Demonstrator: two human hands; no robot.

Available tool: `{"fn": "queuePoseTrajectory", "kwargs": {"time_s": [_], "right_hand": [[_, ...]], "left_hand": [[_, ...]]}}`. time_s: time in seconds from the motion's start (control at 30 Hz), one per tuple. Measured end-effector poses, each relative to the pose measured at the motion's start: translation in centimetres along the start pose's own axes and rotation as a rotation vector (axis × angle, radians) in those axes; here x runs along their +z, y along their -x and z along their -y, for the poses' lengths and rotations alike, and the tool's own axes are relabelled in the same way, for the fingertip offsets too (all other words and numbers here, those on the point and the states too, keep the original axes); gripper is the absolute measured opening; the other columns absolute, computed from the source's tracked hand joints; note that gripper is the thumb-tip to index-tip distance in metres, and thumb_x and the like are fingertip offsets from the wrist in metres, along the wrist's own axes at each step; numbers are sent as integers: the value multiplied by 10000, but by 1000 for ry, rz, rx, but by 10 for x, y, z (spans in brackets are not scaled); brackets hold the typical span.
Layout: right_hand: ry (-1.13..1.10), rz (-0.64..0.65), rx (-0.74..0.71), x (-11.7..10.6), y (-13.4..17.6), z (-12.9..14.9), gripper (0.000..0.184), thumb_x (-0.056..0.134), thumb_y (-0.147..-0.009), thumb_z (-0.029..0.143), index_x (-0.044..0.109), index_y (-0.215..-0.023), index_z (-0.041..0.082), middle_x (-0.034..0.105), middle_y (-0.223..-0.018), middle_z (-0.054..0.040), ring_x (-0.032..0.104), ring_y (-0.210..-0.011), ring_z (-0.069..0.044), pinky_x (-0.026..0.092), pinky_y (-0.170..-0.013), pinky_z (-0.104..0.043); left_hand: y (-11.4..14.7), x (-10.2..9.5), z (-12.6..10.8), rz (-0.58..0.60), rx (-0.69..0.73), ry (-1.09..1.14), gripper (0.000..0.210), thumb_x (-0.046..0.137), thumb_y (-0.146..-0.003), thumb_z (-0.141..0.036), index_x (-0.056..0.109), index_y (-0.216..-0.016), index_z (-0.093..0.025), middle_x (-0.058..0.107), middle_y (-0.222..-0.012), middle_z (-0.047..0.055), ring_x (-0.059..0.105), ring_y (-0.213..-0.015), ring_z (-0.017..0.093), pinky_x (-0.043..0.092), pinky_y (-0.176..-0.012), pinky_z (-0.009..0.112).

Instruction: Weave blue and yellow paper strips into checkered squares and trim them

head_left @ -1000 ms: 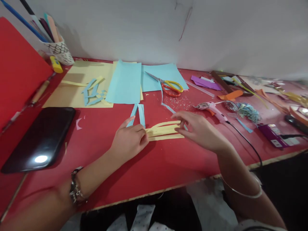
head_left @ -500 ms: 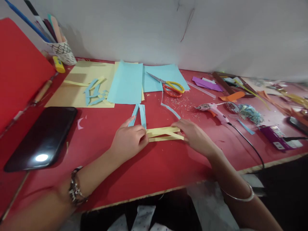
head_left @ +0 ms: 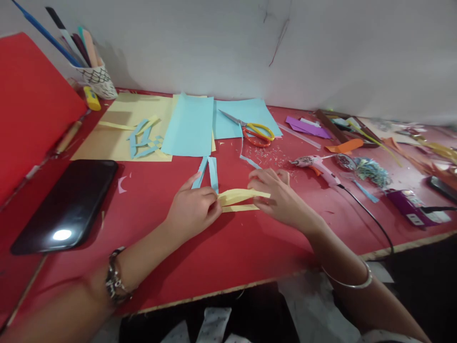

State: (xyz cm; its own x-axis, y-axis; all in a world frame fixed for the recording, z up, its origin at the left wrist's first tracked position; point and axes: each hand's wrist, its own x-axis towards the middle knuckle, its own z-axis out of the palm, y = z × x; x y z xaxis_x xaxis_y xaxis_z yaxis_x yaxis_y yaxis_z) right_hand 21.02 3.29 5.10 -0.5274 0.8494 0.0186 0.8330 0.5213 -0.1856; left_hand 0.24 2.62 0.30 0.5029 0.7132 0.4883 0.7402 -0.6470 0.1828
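Note:
My left hand is closed, its thumb and fingers pinching the place where yellow paper strips and light blue paper strips cross. The blue strips point away from me; the yellow ones run to the right. At their right ends is my right hand, fingers bent and closed about the yellow strips, though the fingertips are partly hidden. The upper yellow strips bow slightly, while a lower one lies straighter. Another thin blue strip lies just beyond my right hand.
Scissors rest on blue sheets at the back. Woven strip pieces lie on a yellow sheet. A black phone is at left, a pink glue gun with its cord at right, and a pen cup at back left.
My right hand has shifted a little left along the yellow strips, its fingers lifting and bending. The upper yellow strips now bow and sit closer together. My left hand keeps its pinch.

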Motion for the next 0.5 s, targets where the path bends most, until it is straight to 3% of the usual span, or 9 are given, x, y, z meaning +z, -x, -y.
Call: {"fn": "queuePoseTrajectory", "kwargs": {"time_s": [0.13,0.3,0.4,0.5], "right_hand": [[8,37,-77,-10,-7,11,166,372,-810,97,502,-773,193,585,-774,-13,514,-744,-150,235,-876,-381],[79,95,-126,-20,-20,28,292,355,-811,62,538,-1003,185,540,-662,21,481,-617,-122,198,-888,-377],[107,182,-170,-24,-25,37,269,353,-817,62,555,-954,177,460,-546,64,410,-507,-92,197,-878,-365],[117,174,-207,-24,-27,41,214,373,-827,79,557,-896,165,464,-546,58,376,-492,-85,213,-834,-340]], "left_hand": [[0,1,0,-14,-4,-9,316,364,-795,-172,571,-557,-194,620,-547,-35,545,-456,104,410,-967,375],[-1,1,-3,-17,6,-10,328,390,-802,-234,563,-525,-197,608,-519,-20,560,-457,122,439,-925,382],[0,1,-4,-54,-1,-3,375,421,-822,-366,582,-530,-195,597,-491,-20,558,-443,126,470,-878,379],[0,1,-5,-52,-33,3,456,420,-824,-487,588,-520,-192,602,-482,-16,560,-441,130,482,-850,380]]}}
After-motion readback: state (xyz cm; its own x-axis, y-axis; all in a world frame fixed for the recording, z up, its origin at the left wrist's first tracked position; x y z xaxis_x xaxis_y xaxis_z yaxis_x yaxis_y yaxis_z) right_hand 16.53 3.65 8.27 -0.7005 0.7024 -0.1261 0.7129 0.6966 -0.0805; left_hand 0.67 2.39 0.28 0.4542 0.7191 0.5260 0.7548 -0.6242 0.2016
